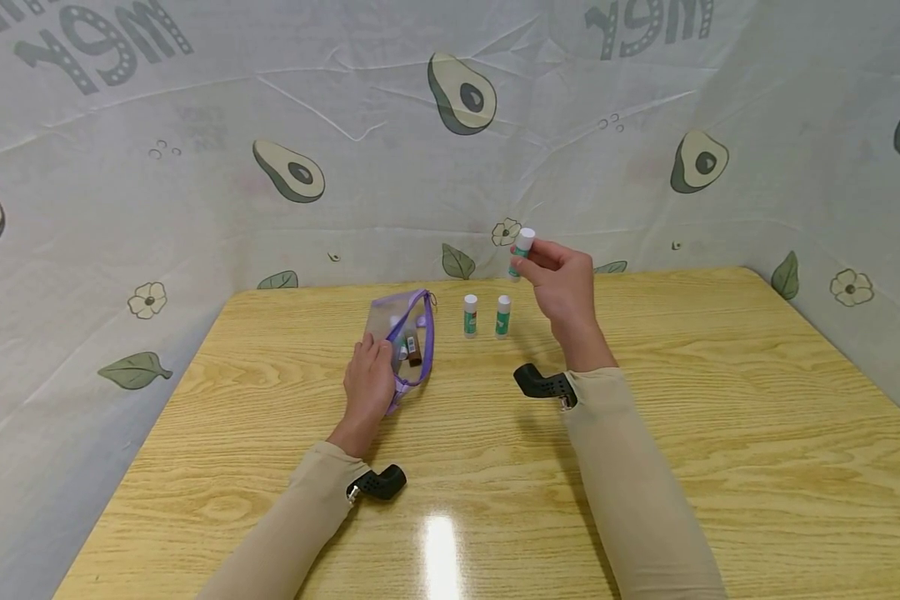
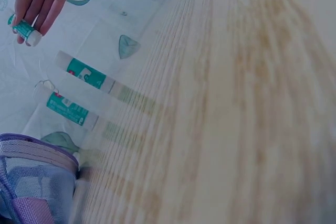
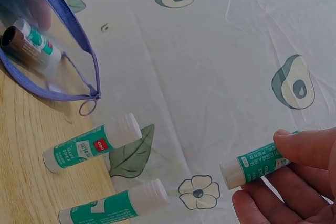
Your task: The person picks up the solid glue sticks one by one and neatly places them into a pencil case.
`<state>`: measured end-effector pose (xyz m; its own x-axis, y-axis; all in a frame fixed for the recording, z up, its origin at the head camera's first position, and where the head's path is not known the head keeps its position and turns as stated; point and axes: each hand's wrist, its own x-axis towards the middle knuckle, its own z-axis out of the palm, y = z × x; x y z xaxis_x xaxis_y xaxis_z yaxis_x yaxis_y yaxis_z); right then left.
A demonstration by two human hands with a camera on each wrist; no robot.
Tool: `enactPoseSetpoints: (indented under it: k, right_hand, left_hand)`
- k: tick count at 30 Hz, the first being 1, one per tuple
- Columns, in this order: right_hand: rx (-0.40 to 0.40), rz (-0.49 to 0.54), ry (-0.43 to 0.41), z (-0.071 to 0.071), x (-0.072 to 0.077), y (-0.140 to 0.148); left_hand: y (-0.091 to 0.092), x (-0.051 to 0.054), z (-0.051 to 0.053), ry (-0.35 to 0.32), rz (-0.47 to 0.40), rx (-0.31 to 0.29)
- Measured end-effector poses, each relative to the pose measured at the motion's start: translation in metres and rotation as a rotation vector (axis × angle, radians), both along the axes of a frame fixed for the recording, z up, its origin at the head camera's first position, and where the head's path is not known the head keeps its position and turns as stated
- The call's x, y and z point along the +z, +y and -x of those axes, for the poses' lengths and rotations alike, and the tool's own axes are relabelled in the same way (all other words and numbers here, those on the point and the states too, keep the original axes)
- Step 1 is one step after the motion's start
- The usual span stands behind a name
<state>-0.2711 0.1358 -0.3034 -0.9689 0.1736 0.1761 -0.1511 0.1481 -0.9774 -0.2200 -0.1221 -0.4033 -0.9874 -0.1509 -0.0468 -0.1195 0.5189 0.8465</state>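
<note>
While using the table point(image 1: 780, 417) to bear the mesh pouch point(image 1: 388, 312), rests the left hand point(image 1: 370, 382) against it, probably to steady its gaping mouth, though impossible to tell if pinching, and with the right hand's grip point(image 1: 566, 287) pinches a raised glue stick point(image 1: 523, 244) near two upright sticks point(image 1: 470, 317) point(image 1: 502, 318), likely spaced for grasping.

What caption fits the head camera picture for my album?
One glue stick in the right hand, two others standing on the table, left hand on a purple-edged pouch.

The worktop point(image 1: 720, 375) is yellowish wood grain. Two glue sticks point(image 1: 470, 320) stand upright on it, slightly apart. Beside them rests a purple-edged mesh pouch point(image 1: 429, 342).
</note>
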Motion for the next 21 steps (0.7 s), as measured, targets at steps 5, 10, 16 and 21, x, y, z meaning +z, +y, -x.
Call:
enactPoseSetpoints:
  k: [5, 10, 16, 21]
  right_hand:
    - [0.009, 0.004, 0.004, 0.001, 0.000, -0.003]
    - [0.018, 0.004, 0.004, 0.002, 0.000, -0.006]
    - [0.027, 0.001, 0.007, 0.004, 0.000, -0.010]
    - [0.040, 0.006, 0.022, 0.004, 0.000, -0.014]
  left_hand:
    - [0.000, 0.000, 0.000, 0.007, 0.002, 0.004]
    - [-0.001, 0.000, -0.001, 0.008, 0.007, 0.003]
    - [-0.001, 0.000, 0.000, 0.000, 0.005, 0.002]
    - [-0.001, 0.000, 0.001, 0.000, 0.006, 0.001]
